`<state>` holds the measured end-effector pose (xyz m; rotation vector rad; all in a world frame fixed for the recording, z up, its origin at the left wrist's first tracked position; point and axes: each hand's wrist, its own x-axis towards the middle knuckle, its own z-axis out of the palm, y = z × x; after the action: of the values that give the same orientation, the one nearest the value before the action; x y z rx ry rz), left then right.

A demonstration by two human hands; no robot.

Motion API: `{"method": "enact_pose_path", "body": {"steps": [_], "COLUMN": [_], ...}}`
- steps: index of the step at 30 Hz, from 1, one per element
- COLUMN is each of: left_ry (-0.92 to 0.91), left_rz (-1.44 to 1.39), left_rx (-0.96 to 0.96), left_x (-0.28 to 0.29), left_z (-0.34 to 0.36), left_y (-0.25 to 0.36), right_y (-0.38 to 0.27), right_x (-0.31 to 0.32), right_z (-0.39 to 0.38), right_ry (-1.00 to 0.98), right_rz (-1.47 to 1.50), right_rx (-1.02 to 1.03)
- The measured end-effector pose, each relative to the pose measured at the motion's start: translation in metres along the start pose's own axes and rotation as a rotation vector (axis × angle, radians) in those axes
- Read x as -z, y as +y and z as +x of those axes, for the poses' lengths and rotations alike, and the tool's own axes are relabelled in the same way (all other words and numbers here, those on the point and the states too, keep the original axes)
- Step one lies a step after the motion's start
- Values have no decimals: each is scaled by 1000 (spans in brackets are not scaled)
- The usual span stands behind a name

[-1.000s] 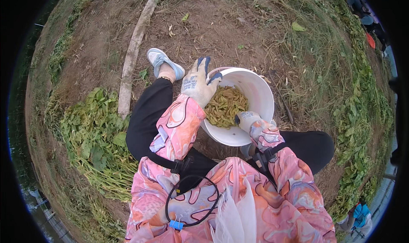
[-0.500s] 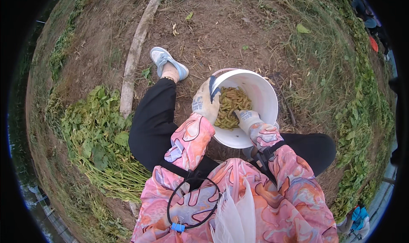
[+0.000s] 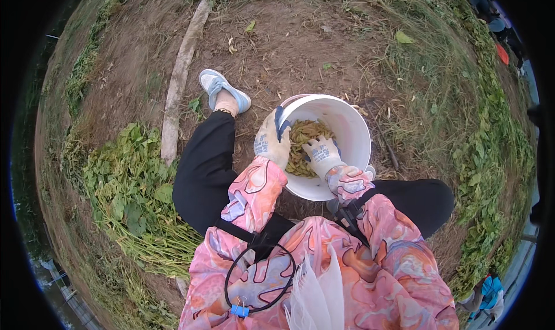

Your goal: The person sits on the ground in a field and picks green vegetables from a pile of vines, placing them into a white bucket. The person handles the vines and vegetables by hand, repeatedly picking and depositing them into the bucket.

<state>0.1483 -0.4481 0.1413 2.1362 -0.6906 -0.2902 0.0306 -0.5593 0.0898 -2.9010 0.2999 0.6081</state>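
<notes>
A white bucket (image 3: 357, 136) stands between my legs with its mouth facing me. Yellow-green bean pods (image 3: 305, 132) lie in a heap inside it. My left hand (image 3: 272, 141), in a pale glove with dark blue patches, holds the bucket's left rim, its thumb toward the inside. Inside the bucket, my right hand (image 3: 322, 155) in a matching glove rests on the pods with its fingers spread. Its palm side is hidden, and no pod shows between the fingers.
Cut leafy bean plants (image 3: 136, 191) are piled left of my leg. Beyond them a wooden pole (image 3: 182, 78) lies on the bare soil. My outstretched foot wears a light blue shoe (image 3: 224, 90). A row of green plants (image 3: 485, 162) runs along the right; people (image 3: 488, 292) are at the far right edge.
My right hand has moved a little left and up over the pods, and its fingers have spread. The left hand keeps its hold on the rim. The view has shifted slightly.
</notes>
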Motion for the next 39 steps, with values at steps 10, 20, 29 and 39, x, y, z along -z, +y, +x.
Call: {"method": "enact_pose_path", "body": {"steps": [10, 20, 29, 39], "left_ry": [-35, 36, -140, -642], "left_rz": [58, 54, 268, -400], "left_rx": [-55, -71, -413, 76], "left_x": [-1, -1, 16, 5], "left_z": [-12, -9, -40, -70], "left_y": [-3, 0, 50, 24], "right_y": [-25, 11, 25, 4], "right_x": [-16, -32, 31, 50], "right_z": [24, 6, -70, -98], "right_ry": [-172, 195, 443, 848], "right_rz": [22, 802, 1539, 454], "right_rx": [96, -257, -51, 186]}}
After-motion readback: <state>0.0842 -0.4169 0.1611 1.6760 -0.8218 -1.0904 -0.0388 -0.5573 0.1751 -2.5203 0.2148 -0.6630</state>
